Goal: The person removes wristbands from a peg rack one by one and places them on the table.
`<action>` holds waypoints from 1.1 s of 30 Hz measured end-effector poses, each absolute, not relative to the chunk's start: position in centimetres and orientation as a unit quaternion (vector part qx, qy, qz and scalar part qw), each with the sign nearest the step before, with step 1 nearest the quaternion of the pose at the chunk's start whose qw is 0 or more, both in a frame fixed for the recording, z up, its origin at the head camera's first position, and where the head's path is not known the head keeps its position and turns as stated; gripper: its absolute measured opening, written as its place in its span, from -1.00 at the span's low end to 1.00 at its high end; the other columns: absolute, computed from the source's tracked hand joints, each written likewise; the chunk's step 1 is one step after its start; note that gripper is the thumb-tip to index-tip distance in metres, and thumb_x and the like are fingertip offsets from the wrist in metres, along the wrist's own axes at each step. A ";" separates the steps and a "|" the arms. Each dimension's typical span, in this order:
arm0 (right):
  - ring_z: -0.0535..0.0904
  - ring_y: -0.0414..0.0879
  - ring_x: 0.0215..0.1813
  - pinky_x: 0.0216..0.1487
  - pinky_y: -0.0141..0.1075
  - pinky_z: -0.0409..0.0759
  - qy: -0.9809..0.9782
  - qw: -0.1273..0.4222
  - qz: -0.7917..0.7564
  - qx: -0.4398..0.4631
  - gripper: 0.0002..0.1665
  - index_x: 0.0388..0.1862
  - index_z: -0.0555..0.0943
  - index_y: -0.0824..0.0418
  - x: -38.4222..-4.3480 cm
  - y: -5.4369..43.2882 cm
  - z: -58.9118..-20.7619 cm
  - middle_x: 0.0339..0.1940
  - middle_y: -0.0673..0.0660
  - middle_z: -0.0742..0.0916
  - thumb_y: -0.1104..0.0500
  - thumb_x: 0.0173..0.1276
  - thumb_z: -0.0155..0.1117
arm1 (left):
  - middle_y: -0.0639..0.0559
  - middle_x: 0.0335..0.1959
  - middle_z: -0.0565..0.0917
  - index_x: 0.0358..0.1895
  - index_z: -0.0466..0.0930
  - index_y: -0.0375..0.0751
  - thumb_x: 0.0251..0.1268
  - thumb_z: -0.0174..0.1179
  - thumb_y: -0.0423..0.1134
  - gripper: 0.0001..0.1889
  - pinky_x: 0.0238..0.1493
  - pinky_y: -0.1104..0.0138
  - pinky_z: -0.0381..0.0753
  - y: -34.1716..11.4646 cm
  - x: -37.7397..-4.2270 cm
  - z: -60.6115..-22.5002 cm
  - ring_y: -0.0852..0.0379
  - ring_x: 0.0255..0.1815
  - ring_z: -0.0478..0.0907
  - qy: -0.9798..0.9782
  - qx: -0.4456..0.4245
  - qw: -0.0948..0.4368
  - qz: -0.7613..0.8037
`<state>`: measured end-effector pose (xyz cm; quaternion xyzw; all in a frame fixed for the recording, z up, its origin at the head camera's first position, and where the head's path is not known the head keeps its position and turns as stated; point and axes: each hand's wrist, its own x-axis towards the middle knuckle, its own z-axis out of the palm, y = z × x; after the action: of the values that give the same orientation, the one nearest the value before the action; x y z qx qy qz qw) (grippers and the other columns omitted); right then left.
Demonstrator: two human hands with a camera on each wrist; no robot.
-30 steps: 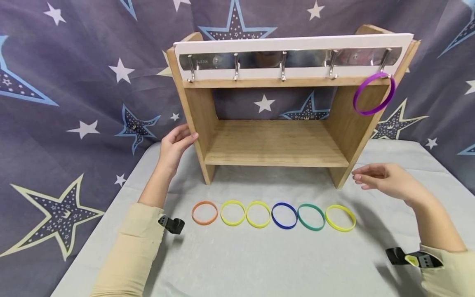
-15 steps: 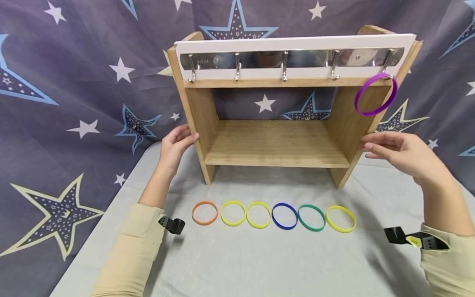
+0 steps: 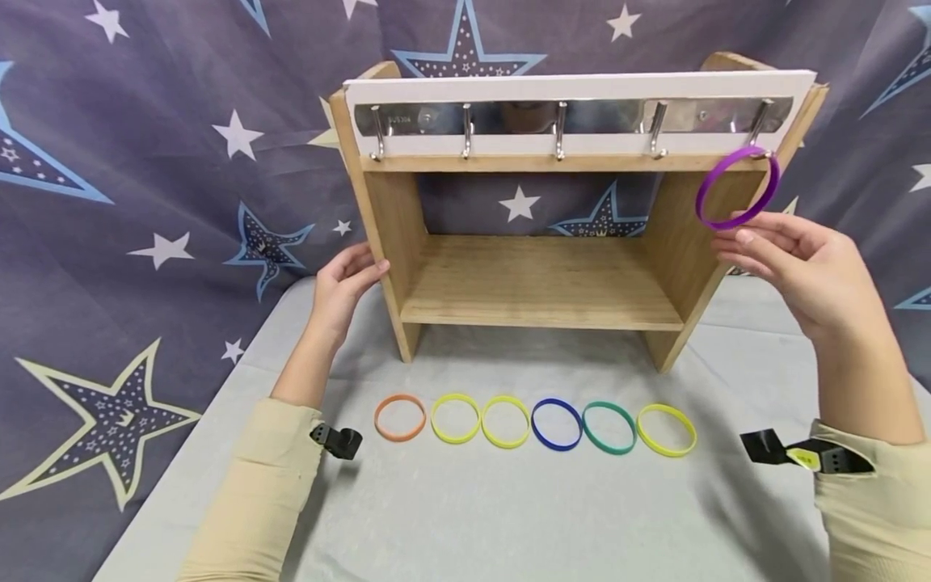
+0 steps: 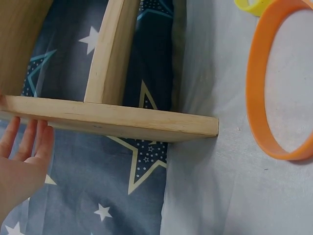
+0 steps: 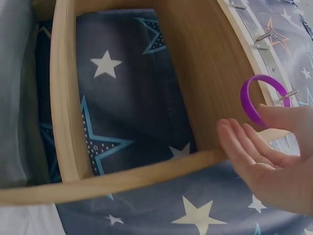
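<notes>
Right hand [image 3: 807,267] at the purple ring [image 3: 736,186], fingers straight, gripping nothing.
Only the head view shows 6 table rings [image 3: 534,422]; left hand [image 3: 342,287], fingers straight, touches the rack [image 3: 538,279].

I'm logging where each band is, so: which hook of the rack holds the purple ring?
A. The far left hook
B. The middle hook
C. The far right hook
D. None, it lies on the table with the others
C: the purple ring hangs from the hook at the far right end of the rack, just above the right hand, while the other four hooks carry nothing.
</notes>
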<state>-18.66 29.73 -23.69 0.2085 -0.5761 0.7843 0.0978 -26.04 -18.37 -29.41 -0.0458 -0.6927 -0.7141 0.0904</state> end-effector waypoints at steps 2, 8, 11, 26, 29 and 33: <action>0.78 -0.02 -0.20 -0.13 -0.34 0.73 -0.540 0.110 0.813 0.185 -0.72 -0.08 0.62 0.44 -18.8 29.4 -23.5 -0.22 0.21 0.80 0.55 0.34 0.03 | 0.26 -0.16 0.63 0.12 0.50 -0.18 0.25 0.23 -0.30 -0.64 0.03 0.58 0.58 -18.4 -26.0 -29.4 0.35 -0.07 0.59 -0.694 -0.045 0.090 -0.713; 0.78 0.07 -0.24 -0.24 -0.20 0.74 -0.426 0.131 0.887 0.121 -0.77 -0.17 0.64 0.50 -18.8 29.3 -22.9 -0.29 0.30 0.78 0.56 0.29 0.07 | 0.26 -0.16 0.62 0.14 0.48 -0.21 0.25 0.22 -0.31 -0.62 0.03 0.58 0.59 -18.4 -26.1 -29.4 0.35 -0.06 0.59 -0.693 -0.044 0.089 -0.714; 0.77 0.09 -0.25 -0.23 -0.18 0.74 -0.400 0.140 0.898 0.116 -0.76 -0.16 0.64 0.52 -18.8 29.2 -22.8 -0.31 0.32 0.78 0.58 0.28 0.07 | 0.26 -0.16 0.62 0.13 0.48 -0.20 0.25 0.21 -0.33 -0.63 0.03 0.58 0.59 -18.3 -26.1 -29.4 0.36 -0.07 0.59 -0.691 -0.044 0.090 -0.716; 0.76 0.11 -0.31 -0.19 -0.16 0.75 -0.353 0.165 0.915 0.106 -0.78 -0.16 0.62 0.56 -18.5 28.8 -21.6 -0.34 0.34 0.76 0.58 0.25 0.10 | 0.27 -0.18 0.63 0.06 0.51 -0.12 0.25 0.22 -0.33 -0.69 0.03 0.58 0.59 -18.4 -26.1 -29.5 0.36 -0.08 0.59 -0.688 -0.045 0.094 -0.719; 0.76 0.13 -0.30 -0.18 -0.14 0.75 -0.345 0.160 0.918 0.116 -0.78 -0.16 0.61 0.58 -18.4 28.7 -21.5 -0.35 0.36 0.76 0.59 0.27 0.08 | 0.27 -0.18 0.63 0.04 0.52 -0.10 0.25 0.22 -0.33 -0.70 0.03 0.58 0.59 -18.4 -26.0 -29.5 0.37 -0.09 0.59 -0.688 -0.043 0.093 -0.719; 0.75 0.14 -0.29 -0.17 -0.13 0.75 -0.344 0.155 0.918 0.124 -0.78 -0.15 0.61 0.58 -18.1 28.7 -21.2 -0.35 0.37 0.76 0.57 0.28 0.07 | 0.28 -0.19 0.64 0.02 0.52 -0.08 0.25 0.21 -0.33 -0.72 0.02 0.58 0.59 -18.4 -26.0 -29.4 0.37 -0.10 0.59 -0.688 -0.045 0.094 -0.718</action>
<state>-18.09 28.69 -21.25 0.1241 -0.3443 0.9176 0.1551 -26.01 -18.37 -29.44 -0.0448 -0.6877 -0.7185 0.0938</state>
